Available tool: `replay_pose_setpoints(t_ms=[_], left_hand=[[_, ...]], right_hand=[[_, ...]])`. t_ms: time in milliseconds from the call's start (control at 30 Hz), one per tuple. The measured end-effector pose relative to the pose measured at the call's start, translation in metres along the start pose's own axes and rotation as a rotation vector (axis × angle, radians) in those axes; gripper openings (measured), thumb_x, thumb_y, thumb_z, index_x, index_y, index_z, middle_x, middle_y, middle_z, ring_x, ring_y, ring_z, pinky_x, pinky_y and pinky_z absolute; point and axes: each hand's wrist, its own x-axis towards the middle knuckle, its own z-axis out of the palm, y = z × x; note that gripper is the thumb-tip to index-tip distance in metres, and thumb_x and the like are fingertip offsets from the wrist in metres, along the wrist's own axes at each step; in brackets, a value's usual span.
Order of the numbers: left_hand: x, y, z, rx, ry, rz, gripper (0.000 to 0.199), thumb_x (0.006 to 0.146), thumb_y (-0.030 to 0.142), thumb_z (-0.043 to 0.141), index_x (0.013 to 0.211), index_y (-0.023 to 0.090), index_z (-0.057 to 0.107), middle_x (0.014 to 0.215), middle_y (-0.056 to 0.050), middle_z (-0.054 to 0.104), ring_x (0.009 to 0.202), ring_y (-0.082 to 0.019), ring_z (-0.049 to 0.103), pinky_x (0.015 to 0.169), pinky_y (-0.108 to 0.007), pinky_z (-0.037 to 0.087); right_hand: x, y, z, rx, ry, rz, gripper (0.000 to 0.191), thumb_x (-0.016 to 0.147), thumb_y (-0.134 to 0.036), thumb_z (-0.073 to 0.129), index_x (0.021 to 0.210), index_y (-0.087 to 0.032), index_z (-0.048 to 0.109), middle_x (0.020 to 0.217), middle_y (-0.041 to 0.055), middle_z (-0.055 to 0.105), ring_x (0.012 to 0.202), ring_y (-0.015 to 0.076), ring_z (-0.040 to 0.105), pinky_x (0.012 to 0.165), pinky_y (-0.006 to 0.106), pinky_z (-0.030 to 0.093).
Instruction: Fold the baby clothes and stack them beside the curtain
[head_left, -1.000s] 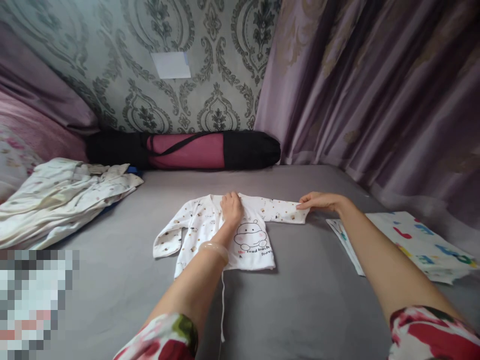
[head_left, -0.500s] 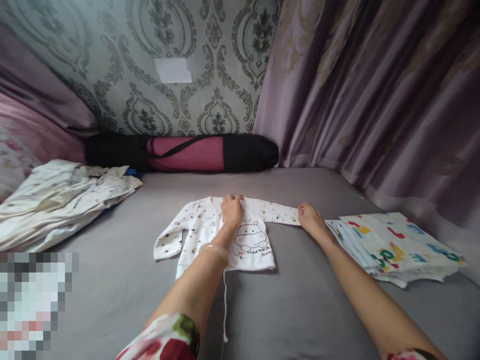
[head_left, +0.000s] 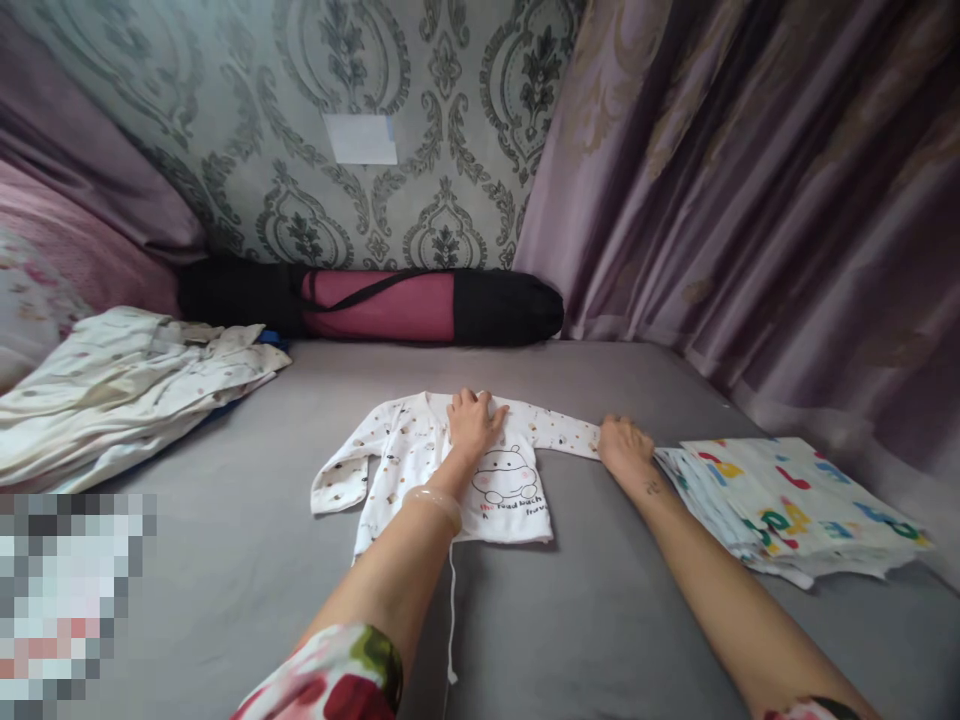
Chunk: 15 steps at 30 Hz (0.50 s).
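A small white baby shirt (head_left: pixel 409 445) lies spread on the grey bed sheet. Its front has a printed cartoon animal and lettering, and its sleeves carry little dots and figures. My left hand (head_left: pixel 474 425) presses down on the chest near the neckline, thumb apart from the fingers, covering part of the front. At the end of the outstretched right-side sleeve, my right hand (head_left: pixel 626 447) is closed over the cuff. The other sleeve bends downward on the left. A thin white tie string (head_left: pixel 452 620) trails from the hem toward me.
Folded cloths with coloured letters (head_left: pixel 806 490) are stacked at the right. Rumpled patterned fabric (head_left: pixel 135 380) lies on the left. A long black and maroon bag (head_left: pixel 382 305) rests against the wall, and purple curtains (head_left: pixel 675 180) hang at the right.
My left thumb has spread out from the fingers on the shirt's chest. My right hand has turned slightly over the cuff. The view has shifted a little.
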Motion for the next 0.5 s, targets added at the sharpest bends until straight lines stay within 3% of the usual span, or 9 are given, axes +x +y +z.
replay_pose_setpoints(t_ms=[133, 267, 367, 500], left_hand=[[-0.004, 0.005, -0.006, 0.069, -0.022, 0.026, 0.048, 0.09, 0.056, 0.046, 0.115, 0.018, 0.061, 0.113, -0.015, 0.054, 0.107, -0.03, 0.047, 0.089, -0.04, 0.035], [-0.003, 0.004, -0.002, 0.112, 0.008, 0.06, 0.049, 0.091, 0.057, 0.044, 0.113, 0.017, 0.06, 0.111, -0.015, 0.054, 0.106, -0.03, 0.047, 0.088, -0.039, 0.036], [-0.002, 0.002, 0.005, 0.133, 0.042, 0.08, 0.044, 0.094, 0.052, 0.038, 0.112, 0.017, 0.06, 0.108, -0.014, 0.054, 0.103, -0.029, 0.049, 0.086, -0.039, 0.037], [-0.001, 0.0, 0.012, 0.14, 0.049, 0.081, 0.034, 0.097, 0.037, 0.034, 0.111, 0.018, 0.06, 0.105, -0.014, 0.054, 0.102, -0.028, 0.05, 0.086, -0.039, 0.038]], right_hand=[[0.01, -0.011, -0.003, -0.022, 0.103, -0.096, 0.029, 0.087, -0.016, 0.051, 0.11, -0.006, 0.065, 0.113, 0.0252, 0.062, 0.111, 0.0342, 0.058, 0.092, 0.045, 0.042], [0.014, -0.054, 0.004, 0.196, 0.163, -0.361, 0.043, 0.095, -0.023, 0.033, 0.131, -0.014, 0.055, 0.13, 0.019, 0.057, 0.126, 0.0306, 0.048, 0.105, 0.048, 0.033], [0.002, -0.092, 0.011, 0.317, 0.14, -0.574, 0.051, 0.097, -0.028, 0.024, 0.142, -0.012, 0.043, 0.145, 0.0148, 0.045, 0.137, 0.0263, 0.036, 0.112, 0.045, 0.027], [-0.016, -0.112, 0.018, 0.301, 0.074, -0.593, 0.058, 0.097, -0.03, 0.02, 0.145, -0.002, 0.036, 0.153, 0.0175, 0.032, 0.142, 0.0262, 0.027, 0.116, 0.043, 0.021]])
